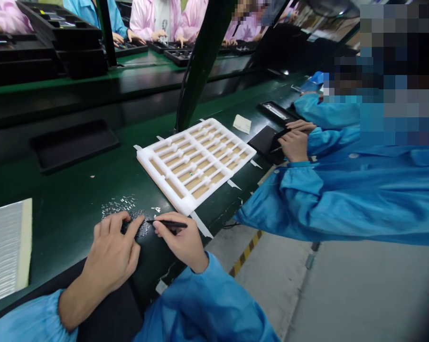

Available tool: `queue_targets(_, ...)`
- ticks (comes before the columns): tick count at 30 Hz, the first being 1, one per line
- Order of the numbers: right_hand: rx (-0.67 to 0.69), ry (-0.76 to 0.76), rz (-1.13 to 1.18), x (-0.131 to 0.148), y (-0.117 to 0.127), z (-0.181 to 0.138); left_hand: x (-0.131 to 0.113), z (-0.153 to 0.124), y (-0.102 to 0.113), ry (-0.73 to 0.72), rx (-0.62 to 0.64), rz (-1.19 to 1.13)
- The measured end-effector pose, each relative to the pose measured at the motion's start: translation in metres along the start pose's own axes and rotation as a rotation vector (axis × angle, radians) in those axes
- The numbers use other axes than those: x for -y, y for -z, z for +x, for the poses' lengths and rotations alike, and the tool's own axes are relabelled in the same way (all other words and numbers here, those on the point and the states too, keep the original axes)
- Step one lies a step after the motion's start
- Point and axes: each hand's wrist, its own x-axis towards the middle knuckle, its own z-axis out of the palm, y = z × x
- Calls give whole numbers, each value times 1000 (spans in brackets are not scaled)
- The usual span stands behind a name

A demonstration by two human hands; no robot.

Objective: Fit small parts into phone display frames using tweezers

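My right hand [186, 240] is closed around a pair of black tweezers [172, 223], held like a pen with the tips pointing left. Those tips are close to the index fingertip of my left hand [111, 251]. My left hand lies palm down over a scatter of small shiny metal pieces [120, 205], its fingers apart and touching the table among them. Part of the scatter is hidden under the fingers. Just beyond my right hand sits a white slotted foam tray [194, 204] on a brown backing, with strips of tape at its edges.
A sheet of silvery strips [8, 251] lies at the left edge. Behind it is a shallow black tray [74, 145]. A green post [200, 66] rises behind the foam tray. To the right, a blue-sleeved co-worker's hands [295, 142] are over a black case. Stacked black trays [75, 40] stand across the bench.
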Motion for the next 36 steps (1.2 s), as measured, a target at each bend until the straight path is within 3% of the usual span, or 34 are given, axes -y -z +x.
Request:
queue_targets(6, 17, -238, 140, 2, 0, 8, 0, -1, 0, -7, 17, 6)
queue_targets(15, -7, -301, 153, 6, -1, 13, 1, 0, 0, -18, 18, 27)
queue_targets(20, -68, -243, 166, 2, -1, 5, 1, 0, 1, -6, 30, 25)
queue_targets(26, -220, -23, 4, -7, 3, -15, 0, 1, 1, -10, 14, 31)
queue_targets(36, -157, 69, -114, -6, 5, -15, 0, 0, 0, 6, 16, 10)
